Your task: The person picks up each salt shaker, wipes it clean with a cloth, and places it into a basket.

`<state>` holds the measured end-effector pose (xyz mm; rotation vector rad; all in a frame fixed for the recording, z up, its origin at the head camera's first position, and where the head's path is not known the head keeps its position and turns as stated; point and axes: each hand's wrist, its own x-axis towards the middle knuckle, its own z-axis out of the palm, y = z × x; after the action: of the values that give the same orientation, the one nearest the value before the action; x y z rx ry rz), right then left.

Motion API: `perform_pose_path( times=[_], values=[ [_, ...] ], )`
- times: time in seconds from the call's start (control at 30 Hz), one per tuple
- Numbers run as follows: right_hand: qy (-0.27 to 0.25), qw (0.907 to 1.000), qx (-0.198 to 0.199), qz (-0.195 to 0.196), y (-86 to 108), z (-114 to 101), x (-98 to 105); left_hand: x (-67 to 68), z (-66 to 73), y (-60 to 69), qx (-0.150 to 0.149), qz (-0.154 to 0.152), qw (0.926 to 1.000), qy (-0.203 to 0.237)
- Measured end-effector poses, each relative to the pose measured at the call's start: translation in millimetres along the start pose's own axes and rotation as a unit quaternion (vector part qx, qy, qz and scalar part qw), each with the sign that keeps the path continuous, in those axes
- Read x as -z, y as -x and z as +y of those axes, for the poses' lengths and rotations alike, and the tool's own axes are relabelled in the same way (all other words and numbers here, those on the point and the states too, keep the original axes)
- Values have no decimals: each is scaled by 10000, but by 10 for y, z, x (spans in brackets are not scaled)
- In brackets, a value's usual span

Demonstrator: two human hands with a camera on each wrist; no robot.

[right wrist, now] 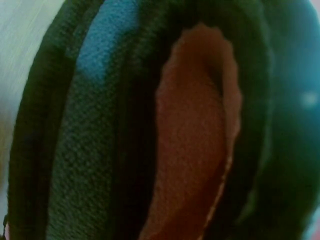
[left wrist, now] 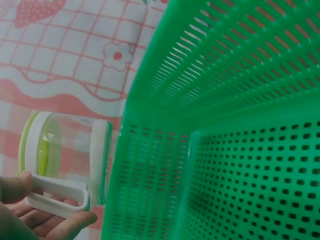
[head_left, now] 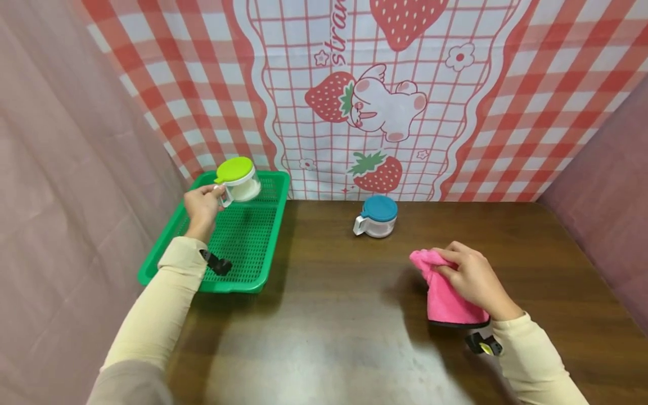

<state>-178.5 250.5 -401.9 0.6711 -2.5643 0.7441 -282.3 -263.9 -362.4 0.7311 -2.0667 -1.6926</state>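
By its white handle, my left hand [head_left: 201, 209] holds a clear seasoning jar [head_left: 246, 186] with a lime-green lid, over the far end of the green basket [head_left: 277, 242]. The left wrist view shows the thumb and fingers of the left hand [left wrist: 45, 215] at the handle of the jar [left wrist: 70, 145], near the basket rim. Bunched in my right hand [head_left: 473, 275] is a pink cloth [head_left: 448, 301] with a dark edge, above the table at the right. Folded fabric [right wrist: 192, 130] fills the dim right wrist view, hiding that hand.
A second seasoning jar [head_left: 379, 225] with a blue lid stands on the brown table [head_left: 324, 315] near the back, handle to the left. Behind the table hangs a strawberry-print checked curtain [head_left: 283, 112]. Plain pinkish curtains [head_left: 61, 169] flank both sides.
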Motion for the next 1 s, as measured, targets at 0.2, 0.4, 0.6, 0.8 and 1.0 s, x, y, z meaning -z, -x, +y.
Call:
perform_pose_path(
  times=[0.2, 0.4, 0.6, 0.8, 1.0],
  values=[
    [-30, 9999, 93, 91, -24, 12, -10, -33, -69, -65, 6, 149, 9998, -151],
    [-48, 9998, 150, 89, -35, -4, -35, -23, -151, -128, 155, 375, 9974, -598],
    [36, 10000, 61, 43, 11, 15, -34, -59, -265, -173, 212, 299, 9954, -885],
    [35, 9999, 101, 18, 28, 15, -34, -70, -355, -208, 351, 347, 9947, -905],
    [19, 9998, 127, 120, -5, 17, -41, -50, -393, -274, 463, 314, 9959, -712]
  ],
)
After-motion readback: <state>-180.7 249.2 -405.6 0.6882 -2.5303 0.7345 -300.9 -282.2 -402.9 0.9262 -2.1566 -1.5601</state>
